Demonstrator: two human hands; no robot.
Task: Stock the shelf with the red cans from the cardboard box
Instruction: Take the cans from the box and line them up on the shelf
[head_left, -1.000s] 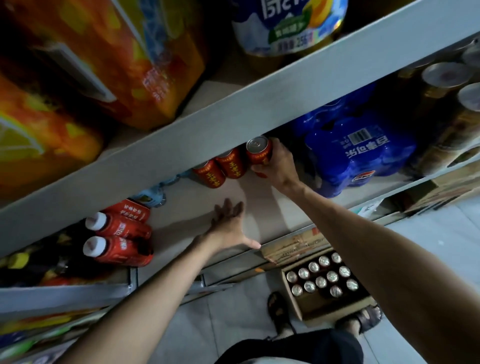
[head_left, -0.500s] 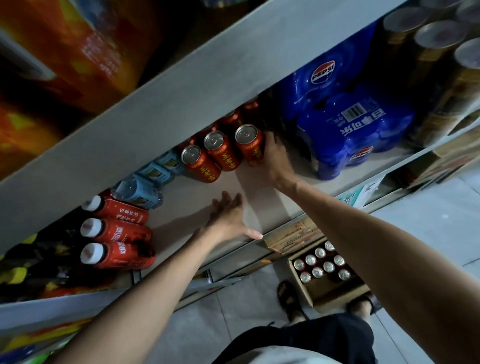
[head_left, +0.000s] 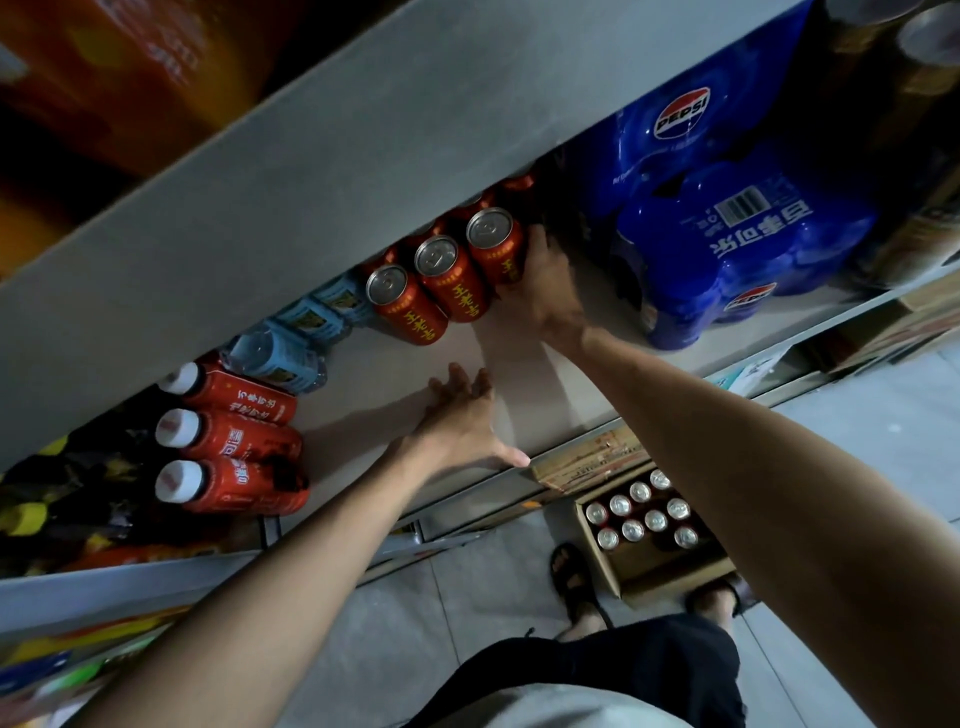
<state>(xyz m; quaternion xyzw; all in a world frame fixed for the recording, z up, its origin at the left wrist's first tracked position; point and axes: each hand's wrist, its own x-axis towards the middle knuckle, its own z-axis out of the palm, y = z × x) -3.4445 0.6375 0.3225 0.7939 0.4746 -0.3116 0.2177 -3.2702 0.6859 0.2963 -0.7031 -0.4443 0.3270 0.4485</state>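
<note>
Three red cans with silver tops stand in a front row on the pale shelf (head_left: 395, 374), with more red cans behind them in shadow. My right hand (head_left: 545, 288) is wrapped around the side of the rightmost red can (head_left: 493, 244). The middle can (head_left: 447, 273) and the left can (head_left: 402, 301) touch it in a line. My left hand (head_left: 465, 421) rests flat and open on the shelf's front part, holding nothing. On the floor below stands the cardboard box (head_left: 644, 571) with several silver-topped cans inside.
Blue Pepsi multipacks (head_left: 727, 244) stand right of my right hand. Pale blue water bottles (head_left: 291, 343) and red white-capped bottles (head_left: 228, 441) lie left of the cans. A grey upper shelf edge (head_left: 363, 171) hangs overhead. My sandalled feet flank the box.
The view has tilted lower, showing more cans behind the front row. My right hand has slid slightly along the rightmost can. My left hand stays flat on the shelf.
</note>
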